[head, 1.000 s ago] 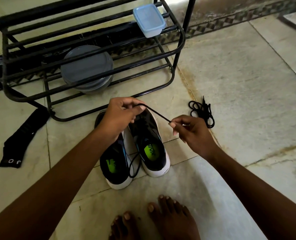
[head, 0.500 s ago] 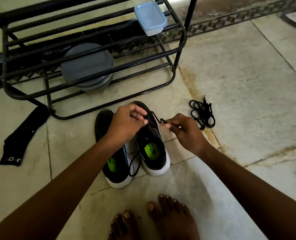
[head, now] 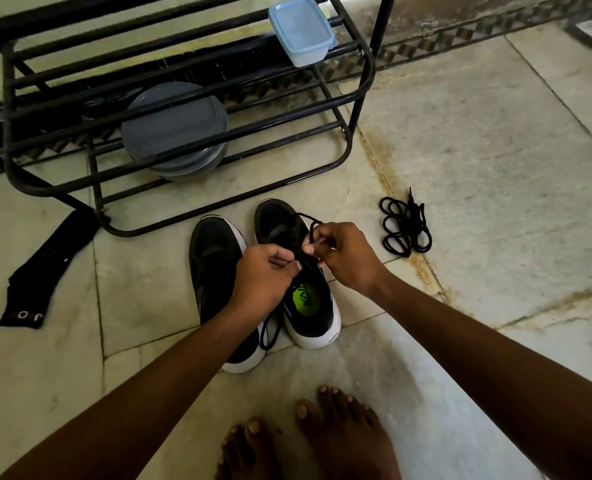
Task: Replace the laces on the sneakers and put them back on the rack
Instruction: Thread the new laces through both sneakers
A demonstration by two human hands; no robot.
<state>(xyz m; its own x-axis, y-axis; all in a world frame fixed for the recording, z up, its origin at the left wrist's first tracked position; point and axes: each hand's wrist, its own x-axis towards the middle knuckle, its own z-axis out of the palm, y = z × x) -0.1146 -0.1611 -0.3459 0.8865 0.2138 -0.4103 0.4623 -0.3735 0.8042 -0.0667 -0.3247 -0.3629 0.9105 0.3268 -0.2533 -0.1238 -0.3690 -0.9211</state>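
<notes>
The sneakers [head: 215, 265] stand side by side on the floor just in front of the rack [head: 357, 95], toes toward it. Over the one nearer the rack's right post, the left hand [head: 263, 275] and right hand [head: 343, 258] each pinch the lace [head: 309, 218], fingers curled, and a loop shows above them. This looks like tying off. Keep both ends even, draw snug against the tongue without lifting the shoe, and hold the loop tension until the knot seats.

Likely home entryway, tiled floor [head: 478, 174], shoe rack [head: 8, 109]
</notes>
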